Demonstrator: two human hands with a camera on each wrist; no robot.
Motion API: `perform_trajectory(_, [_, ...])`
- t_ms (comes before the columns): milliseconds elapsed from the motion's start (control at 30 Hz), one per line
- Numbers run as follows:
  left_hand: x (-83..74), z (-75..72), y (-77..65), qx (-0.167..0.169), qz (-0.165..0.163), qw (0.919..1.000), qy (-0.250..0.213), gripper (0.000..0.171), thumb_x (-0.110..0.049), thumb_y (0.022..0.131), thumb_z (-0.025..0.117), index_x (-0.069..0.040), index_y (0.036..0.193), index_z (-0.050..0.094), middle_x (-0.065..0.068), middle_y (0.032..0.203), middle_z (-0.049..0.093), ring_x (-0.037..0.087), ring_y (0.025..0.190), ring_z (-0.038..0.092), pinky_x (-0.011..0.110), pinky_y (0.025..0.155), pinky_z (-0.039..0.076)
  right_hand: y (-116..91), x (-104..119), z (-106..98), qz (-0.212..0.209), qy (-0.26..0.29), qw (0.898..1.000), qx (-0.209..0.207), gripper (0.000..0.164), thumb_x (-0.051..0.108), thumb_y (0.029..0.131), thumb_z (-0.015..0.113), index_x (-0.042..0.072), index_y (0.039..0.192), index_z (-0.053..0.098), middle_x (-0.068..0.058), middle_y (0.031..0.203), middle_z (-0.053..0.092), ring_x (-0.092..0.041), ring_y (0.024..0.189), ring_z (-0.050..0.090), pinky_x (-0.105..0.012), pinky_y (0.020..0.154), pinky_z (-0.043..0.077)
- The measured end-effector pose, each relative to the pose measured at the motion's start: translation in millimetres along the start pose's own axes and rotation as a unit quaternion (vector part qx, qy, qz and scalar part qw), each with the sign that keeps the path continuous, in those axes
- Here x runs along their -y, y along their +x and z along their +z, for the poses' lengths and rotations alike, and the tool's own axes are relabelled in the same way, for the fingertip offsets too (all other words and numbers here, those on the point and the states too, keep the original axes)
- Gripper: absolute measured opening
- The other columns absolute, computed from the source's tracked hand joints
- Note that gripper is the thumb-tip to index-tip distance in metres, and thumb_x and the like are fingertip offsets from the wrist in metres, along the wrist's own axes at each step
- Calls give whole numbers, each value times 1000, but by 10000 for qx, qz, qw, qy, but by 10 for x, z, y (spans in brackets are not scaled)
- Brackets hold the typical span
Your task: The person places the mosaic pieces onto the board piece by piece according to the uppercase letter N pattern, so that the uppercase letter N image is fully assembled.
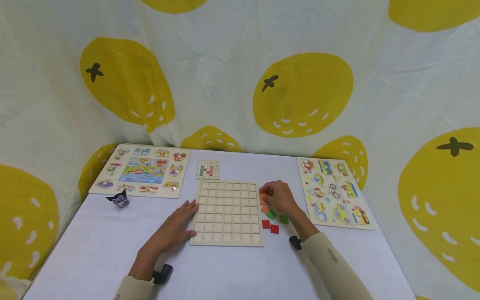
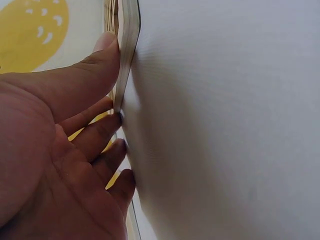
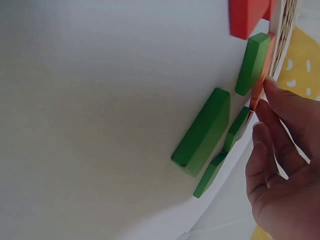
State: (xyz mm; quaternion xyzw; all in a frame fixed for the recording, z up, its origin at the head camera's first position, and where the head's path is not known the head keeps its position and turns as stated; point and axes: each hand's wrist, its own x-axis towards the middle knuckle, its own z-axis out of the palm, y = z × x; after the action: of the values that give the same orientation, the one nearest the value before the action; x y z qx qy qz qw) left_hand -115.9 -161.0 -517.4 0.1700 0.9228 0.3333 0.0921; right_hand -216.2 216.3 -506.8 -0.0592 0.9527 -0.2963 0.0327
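Board [image 1: 227, 217] lies flat on the white counter [image 1: 225, 271], between the two hands, in the head view. I can see no tile in any of its little squares, so I think the work is only at the start. Past its far edge is a small card [image 1: 207, 164] with green and red squares drawn on a grid. Next to its right side are the tiles: two red tiles [image 1: 274, 229], some green tiles [image 1: 283, 219] and some orange tiles [image 1: 265, 209]. They all look left to do. The left hand [image 1: 174, 227] has its fingers spread at the board's left side. The right hand [image 1: 280, 200] is bent over the tiles, with a bit of red showing by its fingers. I can't tell what that red bit is.

In the left wrist view, the thumb rests on the board's edge, and the other fingers are loose and hold nothing.

In the right wrist view, four green tiles lie near the hand, with red ones up at the top. The thumb and a finger are at an orange tile, right by the board's edge. I can't tell if they pinch it or just touch it.
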Motion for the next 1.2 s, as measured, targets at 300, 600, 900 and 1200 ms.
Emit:
perform_trajectory(300, [1,-5,3,24,-49,10000,-42,87,-11,88,84,-4,163,41,15,175,31,42,165,19,66,132,23,85,8,8,240,252,9993,142,16,11,94,81,18,109,80,-1,101,68,-22,94,59,-30,80,54])
perform_trajectory(600, [15,1,0,-3,-14,10000,-74,87,-10,88,84,-3,163,40,15,175,31,42,165,19,65,133,20,77,-17,-37,94,315,9994,-144,12,13,91,85,17,99,78,-2,92,67,-22,90,59,-32,77,52])
perform_trajectory(900, [29,16,3,-22,0,9999,-164,87,-9,88,84,-3,163,40,14,175,30,41,165,18,62,134,16,53,129,-11,5,863,9950,-504,15,18,88,89,17,95,76,-1,86,68,-21,84,59,-26,70,52])
perform_trajectory(1200, [15,41,4,-9,-181,9996,-236,89,-9,88,85,-6,164,39,11,176,29,38,166,17,60,135,15,49,371,162,-13,1010,9948,-151,13,20,88,89,17,89,76,2,81,72,-17,78,60,-28,67,50])
